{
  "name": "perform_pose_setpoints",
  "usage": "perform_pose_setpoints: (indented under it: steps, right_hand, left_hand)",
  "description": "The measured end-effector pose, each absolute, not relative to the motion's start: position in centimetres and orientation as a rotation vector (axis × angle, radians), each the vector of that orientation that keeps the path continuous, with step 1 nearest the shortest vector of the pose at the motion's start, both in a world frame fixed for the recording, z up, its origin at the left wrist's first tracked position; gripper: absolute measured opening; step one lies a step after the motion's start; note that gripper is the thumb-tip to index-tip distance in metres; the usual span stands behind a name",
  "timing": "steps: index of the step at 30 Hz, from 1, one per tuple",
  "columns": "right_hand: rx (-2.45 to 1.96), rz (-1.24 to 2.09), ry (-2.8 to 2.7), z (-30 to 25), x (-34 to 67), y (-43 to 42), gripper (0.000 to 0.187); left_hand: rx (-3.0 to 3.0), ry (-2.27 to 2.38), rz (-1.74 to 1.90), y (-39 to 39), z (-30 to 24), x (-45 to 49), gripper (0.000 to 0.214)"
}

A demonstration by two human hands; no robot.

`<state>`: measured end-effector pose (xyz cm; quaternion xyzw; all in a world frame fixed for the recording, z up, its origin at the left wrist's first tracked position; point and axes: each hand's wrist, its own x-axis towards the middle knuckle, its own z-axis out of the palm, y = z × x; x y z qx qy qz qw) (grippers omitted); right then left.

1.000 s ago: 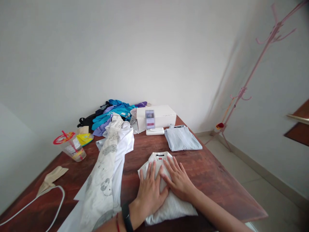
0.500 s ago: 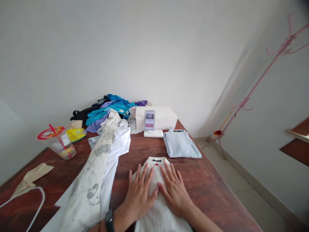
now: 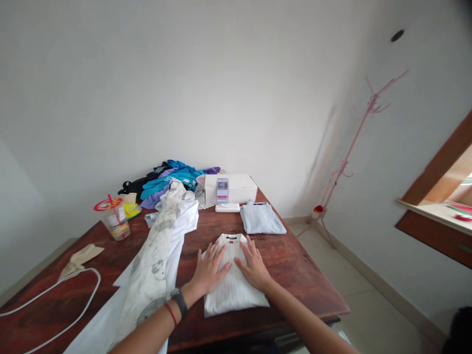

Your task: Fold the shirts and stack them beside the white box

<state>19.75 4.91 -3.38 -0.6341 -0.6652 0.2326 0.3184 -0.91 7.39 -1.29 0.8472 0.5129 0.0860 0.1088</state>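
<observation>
A white striped shirt (image 3: 236, 282), folded into a neat block, lies flat near the front edge of the wooden table, collar and label facing away from me. My left hand (image 3: 211, 270) rests on its left side with fingers spread. On the right side of the same shirt lies my right hand (image 3: 253, 265), fingers also stretched out and palm down. Just behind it to the right is a folded light-blue garment (image 3: 262, 219). To the left, a long white cloth with grey cartoon prints (image 3: 158, 260) stretches over a plain white garment (image 3: 189, 216).
A pile of blue, purple and black clothes (image 3: 173, 178) sits at the back beside a white box (image 3: 236, 187). On the left stand a plastic cup with a red straw (image 3: 117, 223) and a white cable (image 3: 96, 290). A pink coat rack (image 3: 354, 132) stands right of the table.
My view has pulled back, so the shirt's near edge and the table's front edge now show. Both hands stay spread on the shirt, the right one turned slightly.
</observation>
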Motion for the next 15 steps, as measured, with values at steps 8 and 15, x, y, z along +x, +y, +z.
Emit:
perform_pose_setpoints:
  steps: [8, 15]
  right_hand:
    - [-1.219, 1.457, -0.709, -1.2, 23.6, 0.8, 0.056]
    - [-1.094, 1.593, -0.767, -2.0, 23.9, -2.4, 0.038]
  left_hand:
    - [2.381, 1.583, 0.319, 4.5, -3.5, -5.2, 0.069]
    - [2.91, 1.498, 0.82, 0.3, -7.5, -8.1, 0.072]
